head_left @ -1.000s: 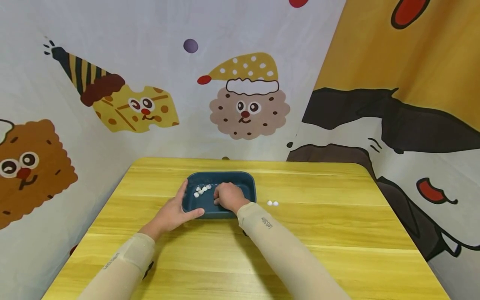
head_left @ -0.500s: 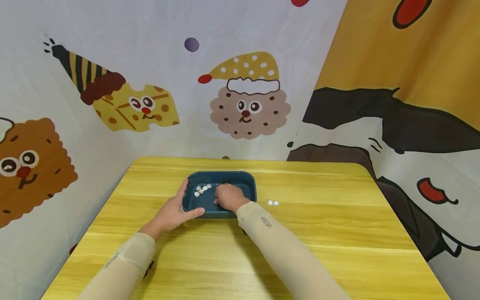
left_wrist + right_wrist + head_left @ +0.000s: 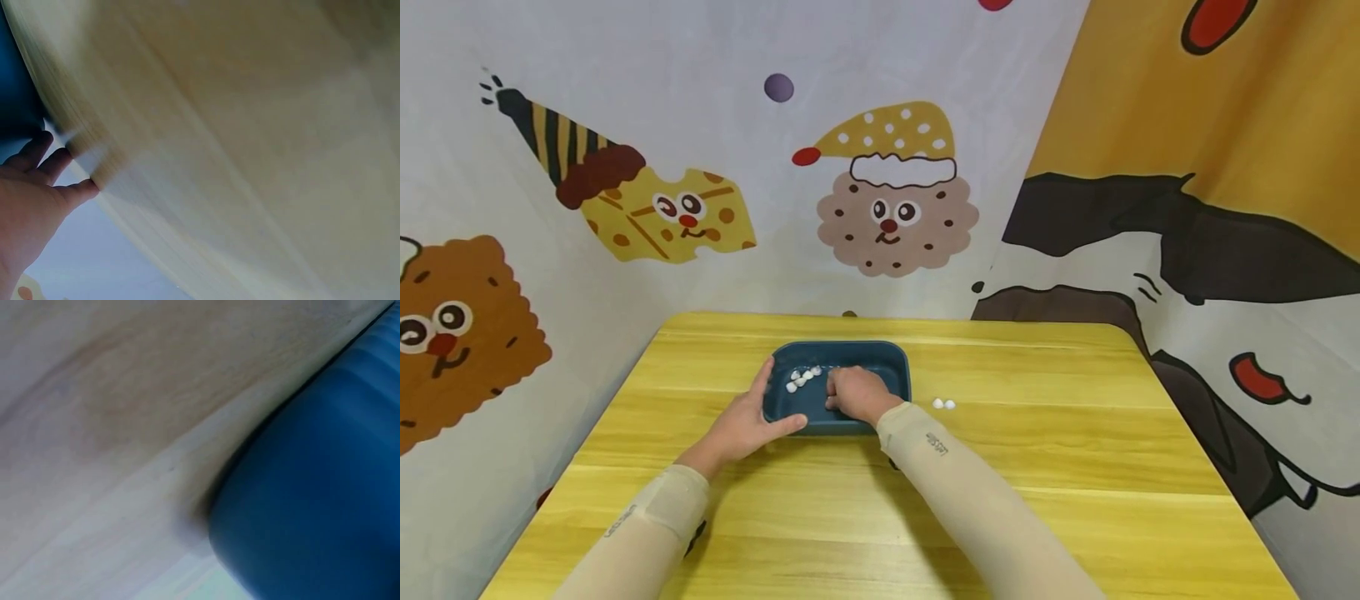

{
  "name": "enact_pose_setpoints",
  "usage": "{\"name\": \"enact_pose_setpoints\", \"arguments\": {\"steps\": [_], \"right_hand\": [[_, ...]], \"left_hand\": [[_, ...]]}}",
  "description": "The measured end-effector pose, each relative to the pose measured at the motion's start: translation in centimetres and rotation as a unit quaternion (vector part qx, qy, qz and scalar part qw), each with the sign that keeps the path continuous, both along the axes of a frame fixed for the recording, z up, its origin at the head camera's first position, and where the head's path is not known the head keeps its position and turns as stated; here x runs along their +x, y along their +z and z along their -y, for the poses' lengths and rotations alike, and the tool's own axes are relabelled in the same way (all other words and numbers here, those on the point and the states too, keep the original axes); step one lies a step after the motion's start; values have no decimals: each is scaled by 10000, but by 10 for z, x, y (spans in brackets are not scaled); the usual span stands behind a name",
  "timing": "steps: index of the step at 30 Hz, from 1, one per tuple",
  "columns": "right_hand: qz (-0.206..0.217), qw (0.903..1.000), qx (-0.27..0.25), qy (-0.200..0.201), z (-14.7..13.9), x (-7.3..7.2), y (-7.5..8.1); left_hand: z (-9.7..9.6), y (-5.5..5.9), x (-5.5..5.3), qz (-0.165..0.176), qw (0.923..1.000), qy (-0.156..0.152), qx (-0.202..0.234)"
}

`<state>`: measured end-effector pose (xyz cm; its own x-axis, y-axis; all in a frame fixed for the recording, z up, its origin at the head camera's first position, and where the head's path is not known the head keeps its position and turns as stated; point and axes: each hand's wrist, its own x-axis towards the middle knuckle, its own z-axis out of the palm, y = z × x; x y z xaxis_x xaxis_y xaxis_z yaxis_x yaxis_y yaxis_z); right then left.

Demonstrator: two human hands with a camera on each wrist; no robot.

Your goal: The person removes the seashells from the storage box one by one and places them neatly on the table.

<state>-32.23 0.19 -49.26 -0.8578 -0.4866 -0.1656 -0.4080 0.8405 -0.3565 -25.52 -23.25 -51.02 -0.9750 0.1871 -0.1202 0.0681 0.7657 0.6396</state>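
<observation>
A dark blue rectangular tray (image 3: 898, 362) sits on the wooden table, also visible as a blue wall in the right wrist view (image 3: 312, 506). My left hand (image 3: 741, 427) spans its left end, thumb along the near rim and fingers spread against the left side. Inside the tray reaches my right hand (image 3: 859, 393), its fingers bent downward; their tips and anything between them are hidden. Left of it, several small white rounded pieces (image 3: 803, 379) lie in a slanting cluster on the tray floor. The left wrist view shows the left hand's fingers (image 3: 59, 164) extended near the tray.
Two more small white pieces (image 3: 943, 404) lie side by side on the table (image 3: 1060, 450), right of the tray. Behind the table hangs a cloth backdrop (image 3: 760, 283) printed with cartoon figures. Both forearms wear beige sleeves (image 3: 977, 492).
The right hand has shifted only very slightly inside the tray. The left hand, the tray and the white pieces stay in place; the head view has moved a little.
</observation>
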Motion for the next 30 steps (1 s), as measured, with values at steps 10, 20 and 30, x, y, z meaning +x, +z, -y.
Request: {"name": "enact_pose_setpoints", "arguments": {"steps": [10, 20, 30], "right_hand": [[-78, 9991, -423, 50, -3, 3, -2], [23, 9993, -332, 160, -5, 4, 3], [94, 9968, -650, 460, -9, 5, 0]], "left_hand": [[0, -2, 0, 15, 10000, -19, 4], [1, 0, 1, -45, 10000, -4, 38], [-1, 0, 1, -76, 10000, -42, 40]]}}
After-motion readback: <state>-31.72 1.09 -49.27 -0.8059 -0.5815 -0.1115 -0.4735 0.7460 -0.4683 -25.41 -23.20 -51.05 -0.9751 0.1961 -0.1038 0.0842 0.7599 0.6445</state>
